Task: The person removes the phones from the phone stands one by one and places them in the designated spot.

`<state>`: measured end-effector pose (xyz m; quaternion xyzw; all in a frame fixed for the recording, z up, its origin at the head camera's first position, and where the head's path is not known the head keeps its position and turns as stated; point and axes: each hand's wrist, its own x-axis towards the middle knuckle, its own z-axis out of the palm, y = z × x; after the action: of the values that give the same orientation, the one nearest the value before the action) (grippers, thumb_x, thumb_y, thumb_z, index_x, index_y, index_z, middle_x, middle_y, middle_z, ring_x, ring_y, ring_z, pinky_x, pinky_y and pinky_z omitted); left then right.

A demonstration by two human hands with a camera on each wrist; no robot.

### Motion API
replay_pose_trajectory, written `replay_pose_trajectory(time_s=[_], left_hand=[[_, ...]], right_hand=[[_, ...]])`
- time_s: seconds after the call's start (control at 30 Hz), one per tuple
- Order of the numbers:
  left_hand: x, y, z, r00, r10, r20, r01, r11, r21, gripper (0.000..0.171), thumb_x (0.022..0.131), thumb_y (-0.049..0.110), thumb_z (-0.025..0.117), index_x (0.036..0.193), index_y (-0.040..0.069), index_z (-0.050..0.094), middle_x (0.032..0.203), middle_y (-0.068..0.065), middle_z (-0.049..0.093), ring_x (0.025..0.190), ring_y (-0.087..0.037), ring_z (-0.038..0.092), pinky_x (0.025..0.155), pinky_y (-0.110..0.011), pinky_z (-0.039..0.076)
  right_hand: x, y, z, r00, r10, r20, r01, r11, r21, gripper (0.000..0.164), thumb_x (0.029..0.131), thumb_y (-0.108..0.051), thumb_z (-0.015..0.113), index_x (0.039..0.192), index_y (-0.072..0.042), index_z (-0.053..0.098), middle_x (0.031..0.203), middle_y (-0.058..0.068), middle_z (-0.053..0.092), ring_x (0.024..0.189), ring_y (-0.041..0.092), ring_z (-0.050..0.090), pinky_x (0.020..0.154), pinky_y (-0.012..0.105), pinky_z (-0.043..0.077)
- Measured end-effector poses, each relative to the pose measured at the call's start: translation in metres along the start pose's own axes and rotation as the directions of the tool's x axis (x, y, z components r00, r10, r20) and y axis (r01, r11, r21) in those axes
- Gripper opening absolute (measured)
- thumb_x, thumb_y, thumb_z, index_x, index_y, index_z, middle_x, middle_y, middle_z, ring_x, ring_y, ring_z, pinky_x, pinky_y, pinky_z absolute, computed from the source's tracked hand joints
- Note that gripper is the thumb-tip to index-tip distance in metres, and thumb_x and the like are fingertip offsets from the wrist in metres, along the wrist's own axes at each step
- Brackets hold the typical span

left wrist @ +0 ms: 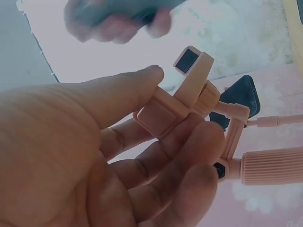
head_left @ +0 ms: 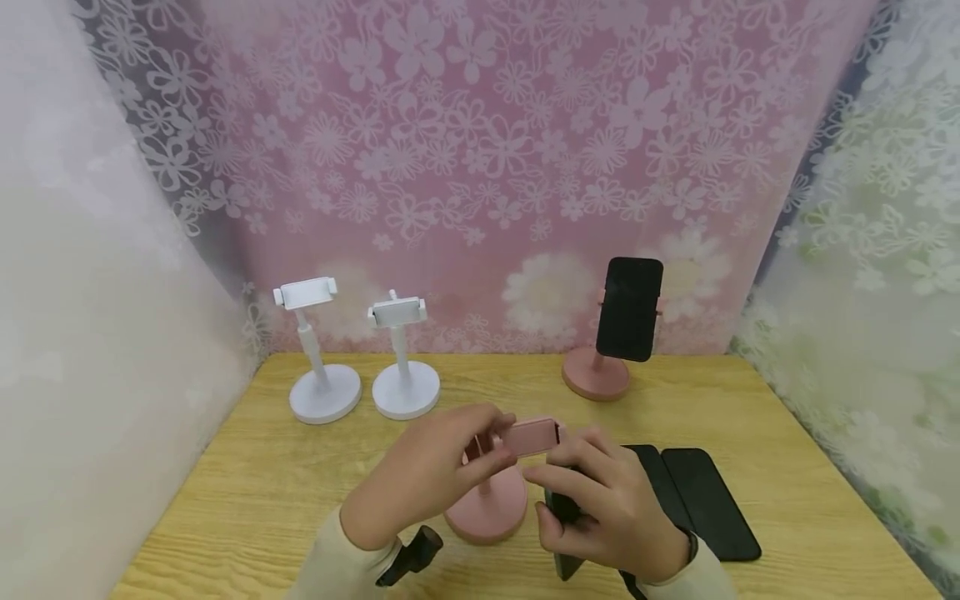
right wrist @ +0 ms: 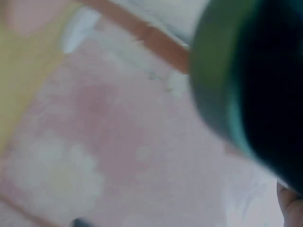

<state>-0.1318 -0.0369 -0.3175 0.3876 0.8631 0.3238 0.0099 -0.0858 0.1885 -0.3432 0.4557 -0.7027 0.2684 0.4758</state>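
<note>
My left hand (head_left: 431, 467) pinches one end of the clamp (head_left: 531, 438) on a pink phone stand, thumb on one side and fingers on the other. The left wrist view shows the clamp (left wrist: 194, 82) tilted, with dark pads inside its end. Below it, the stand's round pink base (head_left: 487, 510) rests on the table. My right hand (head_left: 611, 508) holds a dark phone (head_left: 568, 567) just right of the clamp, its fingertips close to the clamp's free end. The same phone (right wrist: 265, 94) fills the right side of the right wrist view, blurred; in the head view fingers partly hide it.
Two white phone stands (head_left: 324, 392) (head_left: 406, 390) are at the back left. At the back right, another pink stand (head_left: 596, 375) bears an upright black phone (head_left: 630, 308). Two black phones (head_left: 712, 504) lie side by side near my right forearm. Floral curtains (head_left: 480, 150) surround the wooden table (head_left: 247, 492).
</note>
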Motion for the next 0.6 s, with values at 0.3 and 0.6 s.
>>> replay_pose_trajectory(time_s=[0.3,0.6], left_hand=[[0.001,0.002,-0.002,1.0,-0.019,0.011,0.019,1.0,0.01,0.032,0.101,0.035,0.07,0.128,0.018,0.068,0.088,0.017,0.064,0.078,0.002,0.059,0.07,-0.023,0.051],[0.001,0.003,0.001,1.0,-0.019,0.009,0.019,1.0,0.02,0.033,0.101,0.036,0.068,0.13,0.019,0.067,0.088,0.017,0.063,0.077,0.001,0.058,0.07,-0.023,0.051]], right_hand=[[-0.072,0.03,-0.064,0.968,0.241,0.066,-0.231,0.964,-0.134,0.031,0.102,-0.032,0.058,0.097,-0.007,0.077,0.086,0.002,0.063,0.075,0.011,0.047,0.06,0.021,0.04],[-0.166,0.092,-0.151,0.857,0.447,0.256,-0.293,0.832,-0.471,0.043,0.105,-0.047,0.046,0.093,-0.017,0.075,0.083,-0.01,0.059,0.071,0.007,0.047,0.058,0.021,0.038]])
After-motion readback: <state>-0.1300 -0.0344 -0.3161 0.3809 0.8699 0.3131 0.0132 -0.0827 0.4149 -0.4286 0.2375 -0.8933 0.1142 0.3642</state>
